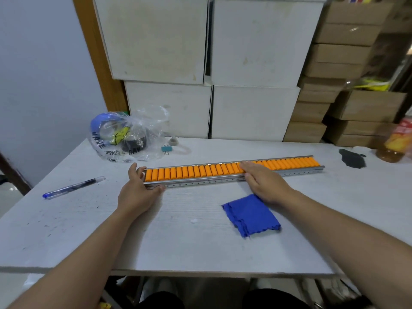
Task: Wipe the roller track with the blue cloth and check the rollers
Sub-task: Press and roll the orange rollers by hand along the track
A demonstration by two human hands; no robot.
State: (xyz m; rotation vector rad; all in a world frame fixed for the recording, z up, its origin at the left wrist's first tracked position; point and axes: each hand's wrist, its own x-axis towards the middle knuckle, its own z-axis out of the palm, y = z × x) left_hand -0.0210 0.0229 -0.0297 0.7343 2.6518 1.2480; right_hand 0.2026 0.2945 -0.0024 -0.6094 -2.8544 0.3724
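Observation:
A long metal roller track with many orange rollers lies across the white table. My left hand grips the track's left end, thumb on the near rail and fingers around the end. My right hand lies flat, fingers spread, on the rollers near the middle of the track. The folded blue cloth rests on the table just in front of the track, below my right wrist, and neither hand holds it.
A clear plastic bag with tape rolls sits at the back left, with a teal binder clip beside it. A blue pen lies at the left. A dark stain and a bottle are at the far right. Boxes stand behind.

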